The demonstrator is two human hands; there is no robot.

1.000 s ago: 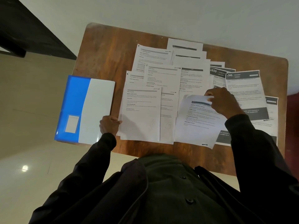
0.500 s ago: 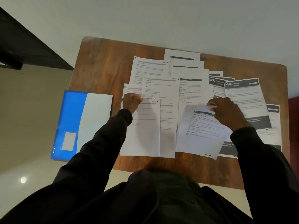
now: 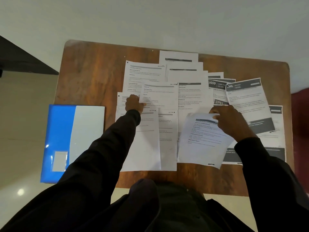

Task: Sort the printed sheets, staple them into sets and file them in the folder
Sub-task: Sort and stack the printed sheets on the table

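Wooden table, right hand pinching tilted sheet

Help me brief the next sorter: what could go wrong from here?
The left hand sits among overlapping sheets; pulling one could drag neighbours and mix sets. The right hand grips the curled sheet by its top edge, so it might crease. The folder appears to overhang the table at its left edge; a nudge could tip it off.
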